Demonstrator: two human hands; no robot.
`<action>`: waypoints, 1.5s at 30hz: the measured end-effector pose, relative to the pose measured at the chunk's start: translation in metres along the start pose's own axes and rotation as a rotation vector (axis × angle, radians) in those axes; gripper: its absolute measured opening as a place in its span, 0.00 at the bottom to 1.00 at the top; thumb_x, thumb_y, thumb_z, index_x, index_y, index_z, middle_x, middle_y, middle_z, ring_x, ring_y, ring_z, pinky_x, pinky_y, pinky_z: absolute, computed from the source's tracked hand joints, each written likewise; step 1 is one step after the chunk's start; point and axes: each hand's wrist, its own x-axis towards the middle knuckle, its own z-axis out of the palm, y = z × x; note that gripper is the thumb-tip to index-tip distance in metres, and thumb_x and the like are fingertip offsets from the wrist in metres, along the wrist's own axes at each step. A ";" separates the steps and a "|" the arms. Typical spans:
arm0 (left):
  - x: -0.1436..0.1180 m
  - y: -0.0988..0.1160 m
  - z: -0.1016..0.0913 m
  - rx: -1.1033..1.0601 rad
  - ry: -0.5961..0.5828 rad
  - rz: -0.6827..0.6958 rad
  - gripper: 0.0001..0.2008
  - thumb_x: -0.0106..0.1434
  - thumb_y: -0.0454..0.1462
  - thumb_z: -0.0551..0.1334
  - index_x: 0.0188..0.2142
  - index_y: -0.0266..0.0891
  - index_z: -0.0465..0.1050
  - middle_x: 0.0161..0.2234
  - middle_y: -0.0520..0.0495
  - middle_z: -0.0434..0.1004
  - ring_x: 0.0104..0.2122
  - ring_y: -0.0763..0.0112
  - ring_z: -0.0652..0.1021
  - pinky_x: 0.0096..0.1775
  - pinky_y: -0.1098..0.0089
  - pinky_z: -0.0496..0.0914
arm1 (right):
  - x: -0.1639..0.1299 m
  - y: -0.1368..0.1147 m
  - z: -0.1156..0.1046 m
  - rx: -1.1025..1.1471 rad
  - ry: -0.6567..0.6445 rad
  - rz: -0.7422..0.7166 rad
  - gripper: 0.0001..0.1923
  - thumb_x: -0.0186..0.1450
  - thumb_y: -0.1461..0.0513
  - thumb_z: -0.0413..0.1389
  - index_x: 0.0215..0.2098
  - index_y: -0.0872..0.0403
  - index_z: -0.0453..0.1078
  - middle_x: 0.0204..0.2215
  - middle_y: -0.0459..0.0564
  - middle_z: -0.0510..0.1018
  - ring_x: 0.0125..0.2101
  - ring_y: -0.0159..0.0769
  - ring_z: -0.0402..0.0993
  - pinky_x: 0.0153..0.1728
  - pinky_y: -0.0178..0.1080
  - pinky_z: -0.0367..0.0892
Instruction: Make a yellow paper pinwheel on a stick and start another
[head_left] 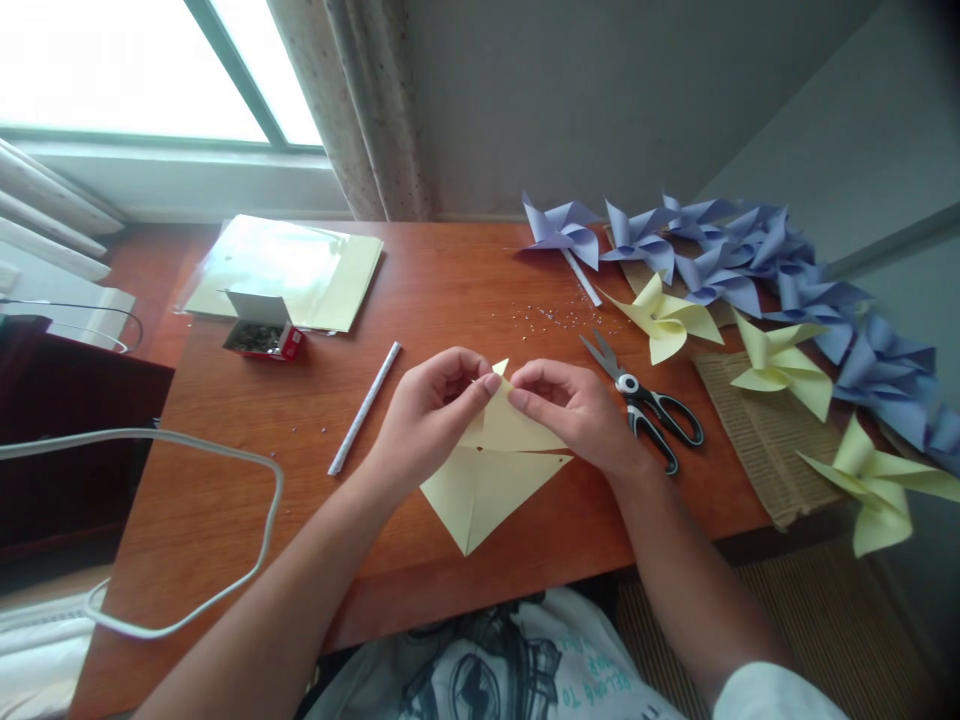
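Note:
A pale yellow paper square [480, 495], slit inward from its corners and punched with small holes, lies on the table in front of me. My left hand [439, 405] pinches its far part between thumb and forefinger. Just beside it, my right hand [566, 405] pinches the same paper, the two thumbs nearly touching. The fingertips hide part of the far edge. Black-handled scissors [645, 400], blades partly apart, rest right of my right hand. To the left of my left hand lies a rolled white paper stick [365, 408].
A small red box [289, 345] of metal pieces stands before yellow sheets [352, 285] at the back left. Blue pinwheels [712, 280] and yellow pinwheels [784, 365] line the right side, some on corrugated cardboard [765, 450]. Tiny paper dots are scattered behind my hands. A white cable [277, 490] loops at left.

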 end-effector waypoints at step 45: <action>0.001 -0.002 -0.001 0.057 -0.004 0.027 0.14 0.62 0.45 0.69 0.31 0.36 0.71 0.26 0.52 0.66 0.27 0.76 0.64 0.28 0.73 0.58 | 0.000 0.003 0.003 -0.096 -0.015 -0.045 0.05 0.68 0.59 0.59 0.35 0.52 0.74 0.33 0.46 0.78 0.34 0.35 0.74 0.38 0.38 0.68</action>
